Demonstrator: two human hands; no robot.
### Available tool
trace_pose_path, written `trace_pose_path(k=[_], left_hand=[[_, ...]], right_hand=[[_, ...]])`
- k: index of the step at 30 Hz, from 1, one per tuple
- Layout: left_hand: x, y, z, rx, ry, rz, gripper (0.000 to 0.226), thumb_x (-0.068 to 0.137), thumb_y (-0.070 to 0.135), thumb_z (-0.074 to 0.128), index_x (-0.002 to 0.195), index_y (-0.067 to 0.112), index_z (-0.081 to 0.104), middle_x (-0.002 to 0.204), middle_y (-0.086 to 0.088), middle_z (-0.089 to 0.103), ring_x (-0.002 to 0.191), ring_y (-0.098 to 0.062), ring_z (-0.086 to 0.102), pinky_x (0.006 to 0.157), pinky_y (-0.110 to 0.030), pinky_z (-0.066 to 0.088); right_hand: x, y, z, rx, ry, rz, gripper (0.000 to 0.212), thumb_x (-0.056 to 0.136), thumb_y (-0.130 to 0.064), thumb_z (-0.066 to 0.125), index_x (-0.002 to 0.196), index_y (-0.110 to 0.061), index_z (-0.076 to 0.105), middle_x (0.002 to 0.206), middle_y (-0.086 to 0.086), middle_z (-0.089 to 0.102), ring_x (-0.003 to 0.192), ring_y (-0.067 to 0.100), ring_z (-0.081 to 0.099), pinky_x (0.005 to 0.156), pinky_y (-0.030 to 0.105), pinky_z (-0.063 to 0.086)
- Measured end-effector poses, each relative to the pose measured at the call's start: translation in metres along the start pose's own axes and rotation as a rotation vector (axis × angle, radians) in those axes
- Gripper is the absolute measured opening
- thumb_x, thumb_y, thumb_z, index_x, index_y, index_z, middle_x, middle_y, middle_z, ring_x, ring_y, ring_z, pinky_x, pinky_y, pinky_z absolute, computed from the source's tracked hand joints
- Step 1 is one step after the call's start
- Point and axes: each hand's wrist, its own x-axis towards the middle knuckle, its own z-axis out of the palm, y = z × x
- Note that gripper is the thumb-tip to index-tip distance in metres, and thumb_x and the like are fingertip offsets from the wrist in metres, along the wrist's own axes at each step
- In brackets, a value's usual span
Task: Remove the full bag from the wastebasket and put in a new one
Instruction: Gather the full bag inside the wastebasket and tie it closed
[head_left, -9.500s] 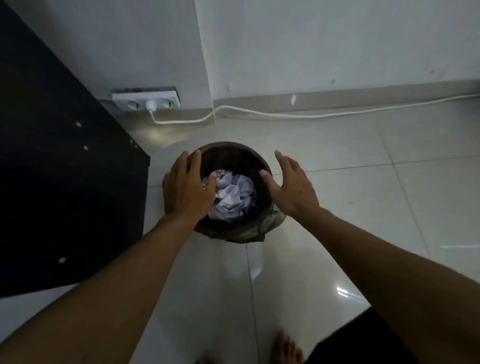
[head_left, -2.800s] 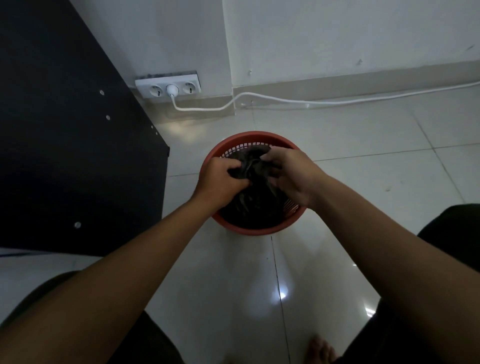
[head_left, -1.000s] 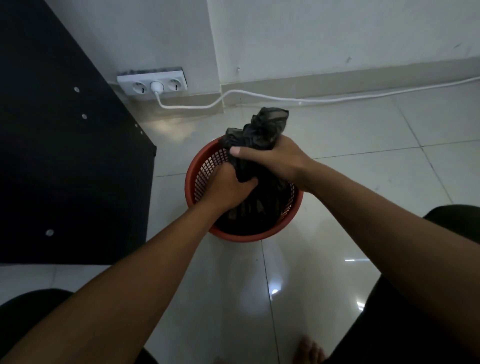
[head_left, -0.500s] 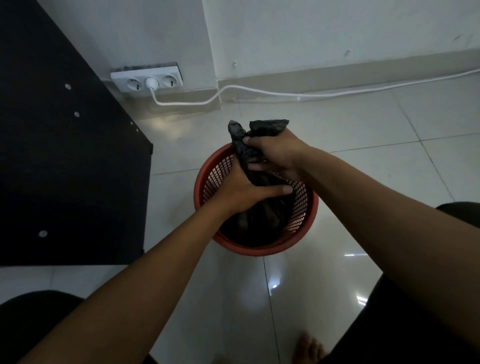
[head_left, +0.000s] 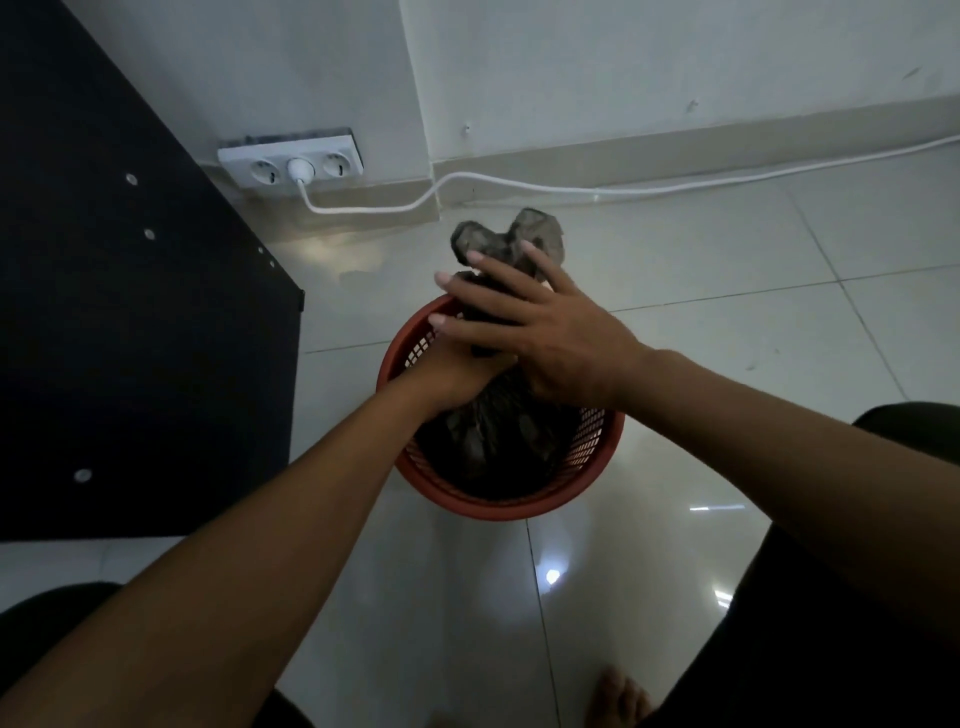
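A red plastic mesh wastebasket stands on the tiled floor. Inside it sits a dark, full trash bag whose gathered neck rises above the rim, with two loose ends sticking up at the far side. My left hand reaches in from the left and holds the neck of the bag, partly hidden under my other hand. My right hand lies over the neck with its fingers straight and spread, pointing left. The bag's contents are hidden.
A black cabinet panel stands close on the left of the basket. A white power strip lies by the wall, its white cable running along the skirting to the right. My bare foot is at the bottom edge.
My right hand has let go of the bag's top and spread its fingers flat over the neck. My left hand stays on the neck. The view has shifted slightly.
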Motion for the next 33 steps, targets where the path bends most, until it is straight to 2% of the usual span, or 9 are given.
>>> trace_pose_path(k=[2,5,9,15,20,22,27,29,33], left_hand=[[-0.004,0.001,0.0,-0.005,-0.075,0.016,0.066,0.092,0.024,0.067,0.15,0.011,0.038,0.152,-0.007,0.043,0.138,-0.02,0.04,0.1,-0.013,0.037],[-0.006,-0.007,-0.003,-0.083,-0.217,-0.01,0.035,0.094,0.027,0.065,0.128,0.02,0.062,0.116,0.006,0.065,0.114,-0.013,0.059,0.082,-0.009,0.045],[-0.005,-0.014,-0.009,-0.22,-0.21,-0.12,0.016,0.092,0.017,0.067,0.106,0.012,0.073,0.103,-0.006,0.074,0.095,-0.019,0.07,0.086,-0.025,0.055],[-0.004,-0.019,-0.02,-0.418,-0.133,-0.227,0.017,0.09,0.007,0.063,0.096,0.019,0.074,0.092,-0.005,0.075,0.085,-0.017,0.072,0.075,-0.021,0.056],[-0.01,-0.025,-0.021,-0.402,-0.153,-0.216,0.022,0.08,0.026,0.075,0.101,0.023,0.079,0.102,-0.003,0.077,0.1,-0.021,0.072,0.096,-0.034,0.053],[-0.013,-0.023,-0.021,-0.333,-0.166,-0.182,0.016,0.083,0.028,0.075,0.099,0.029,0.079,0.102,0.003,0.077,0.098,-0.013,0.071,0.092,-0.027,0.052],[-0.015,-0.016,-0.025,-0.111,-0.208,-0.049,0.009,0.087,0.028,0.072,0.087,0.035,0.077,0.095,0.015,0.074,0.095,-0.001,0.065,0.087,-0.016,0.045],[-0.013,-0.015,-0.03,-0.246,-0.269,-0.099,0.013,0.09,0.022,0.066,0.091,0.027,0.078,0.098,0.007,0.076,0.1,-0.012,0.069,0.096,-0.028,0.049],[-0.012,-0.008,-0.048,-0.926,-0.369,-0.254,0.019,0.09,0.014,0.053,0.089,0.013,0.072,0.095,-0.006,0.073,0.09,-0.02,0.07,0.085,-0.028,0.056]], right_hand=[[0.001,0.007,0.003,-0.013,-0.137,-0.005,0.089,0.078,-0.022,0.069,0.154,-0.035,0.025,0.16,-0.002,0.032,0.152,0.031,0.013,0.117,0.067,0.005],[0.006,0.021,-0.004,0.056,-0.329,0.104,0.059,0.09,-0.035,0.059,0.147,-0.037,0.041,0.138,-0.004,0.059,0.144,0.025,0.034,0.117,0.062,0.004],[0.017,0.023,-0.018,0.289,-0.526,0.34,0.027,0.095,-0.034,0.048,0.116,-0.028,0.064,0.107,0.002,0.068,0.107,0.024,0.062,0.099,0.04,0.039],[0.022,0.026,-0.022,0.81,-0.686,0.569,0.016,0.084,-0.047,0.071,0.085,-0.031,0.071,0.084,-0.003,0.072,0.081,0.016,0.067,0.078,0.031,0.053],[0.017,0.028,-0.03,0.895,-0.569,0.605,0.023,0.095,-0.043,0.059,0.098,-0.026,0.073,0.065,-0.009,0.063,0.057,0.006,0.055,0.055,0.018,0.041],[0.013,0.033,-0.033,1.131,-0.535,0.708,0.031,0.097,-0.042,0.056,0.096,-0.018,0.074,0.057,-0.006,0.061,0.045,0.006,0.051,0.043,0.015,0.038],[0.003,0.03,-0.013,1.473,-0.356,0.925,0.03,0.098,-0.038,0.055,0.09,-0.015,0.072,0.061,0.003,0.05,0.048,0.009,0.046,0.045,0.019,0.041],[0.001,0.027,-0.004,1.365,-0.235,0.947,0.031,0.098,-0.037,0.057,0.088,-0.01,0.069,0.062,0.004,0.053,0.053,0.013,0.048,0.046,0.023,0.041],[-0.002,0.011,0.011,0.618,-0.044,0.613,0.03,0.101,-0.036,0.048,0.097,-0.011,0.064,0.09,0.012,0.07,0.081,0.029,0.062,0.068,0.031,0.04]])
